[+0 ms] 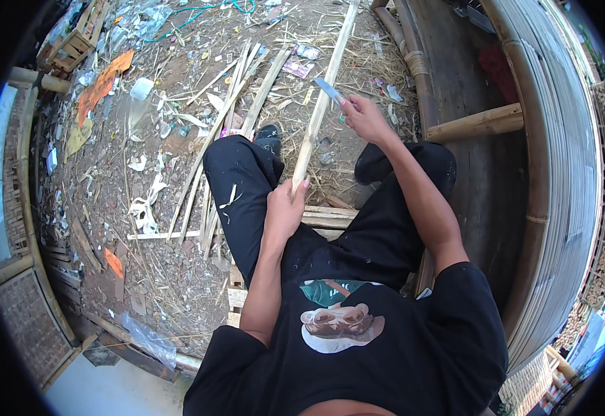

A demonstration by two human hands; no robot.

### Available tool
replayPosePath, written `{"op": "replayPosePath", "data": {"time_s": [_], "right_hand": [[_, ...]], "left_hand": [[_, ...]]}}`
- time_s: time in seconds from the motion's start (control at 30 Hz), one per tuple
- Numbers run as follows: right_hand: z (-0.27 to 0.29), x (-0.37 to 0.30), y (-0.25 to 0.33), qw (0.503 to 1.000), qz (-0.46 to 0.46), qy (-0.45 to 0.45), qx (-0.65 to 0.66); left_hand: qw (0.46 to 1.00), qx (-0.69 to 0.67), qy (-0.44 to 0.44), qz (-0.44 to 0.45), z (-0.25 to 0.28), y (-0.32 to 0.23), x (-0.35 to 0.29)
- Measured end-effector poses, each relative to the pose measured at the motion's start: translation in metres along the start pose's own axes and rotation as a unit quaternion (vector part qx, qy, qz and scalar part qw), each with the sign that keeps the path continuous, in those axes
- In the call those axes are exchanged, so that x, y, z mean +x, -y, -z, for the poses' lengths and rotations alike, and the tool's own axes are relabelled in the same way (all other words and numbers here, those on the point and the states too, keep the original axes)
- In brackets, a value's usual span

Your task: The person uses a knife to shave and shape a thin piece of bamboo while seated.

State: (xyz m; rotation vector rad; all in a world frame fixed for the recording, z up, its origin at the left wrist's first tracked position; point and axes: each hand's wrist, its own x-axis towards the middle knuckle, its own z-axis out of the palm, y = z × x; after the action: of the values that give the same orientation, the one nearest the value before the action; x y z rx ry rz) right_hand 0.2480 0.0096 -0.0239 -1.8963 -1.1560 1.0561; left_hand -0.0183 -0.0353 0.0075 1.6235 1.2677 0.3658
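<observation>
My left hand (pixel 286 209) is closed around the near end of a long, pale bamboo strip (pixel 322 104), which runs away from me between my knees to the top edge of the view. Held in my right hand (pixel 368 119) is a knife (pixel 327 89). Its flat grey blade lies at or just over the strip, some way beyond my left hand; whether it touches I cannot tell. My fingers hide the knife's handle. Small pale shavings (pixel 232 197) cling to my dark trousers.
Several split bamboo strips (pixel 198 166) lie on the littered ground beside my left leg. A wooden crate (pixel 74 41) stands far left. Close on my right runs a bamboo-framed bench (pixel 476 125). Below me is a slatted wooden seat (pixel 235 295).
</observation>
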Motion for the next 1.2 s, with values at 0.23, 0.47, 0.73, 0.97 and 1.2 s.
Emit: {"op": "replayPosePath", "data": {"time_s": [0.23, 0.47, 0.73, 0.97, 1.2], "right_hand": [[0.032, 0.033, 0.011, 0.979, 0.076, -0.111, -0.155], [0.025, 0.050, -0.004, 0.989, 0.040, -0.068, -0.126], [0.005, 0.059, -0.011, 0.997, -0.036, -0.025, -0.062], [-0.001, 0.046, -0.006, 0.998, -0.062, 0.008, -0.026], [-0.004, 0.033, -0.005, 0.977, -0.096, 0.084, 0.170]], "left_hand": [[0.997, 0.059, -0.039, -0.019, -0.003, -0.012, -0.009], [0.985, 0.160, -0.059, 0.005, -0.006, -0.019, -0.011], [0.982, 0.180, -0.060, 0.014, -0.008, -0.016, -0.011], [0.980, 0.187, -0.059, 0.019, -0.009, -0.013, -0.013], [0.984, 0.168, -0.063, 0.010, -0.008, -0.013, -0.012]]}}
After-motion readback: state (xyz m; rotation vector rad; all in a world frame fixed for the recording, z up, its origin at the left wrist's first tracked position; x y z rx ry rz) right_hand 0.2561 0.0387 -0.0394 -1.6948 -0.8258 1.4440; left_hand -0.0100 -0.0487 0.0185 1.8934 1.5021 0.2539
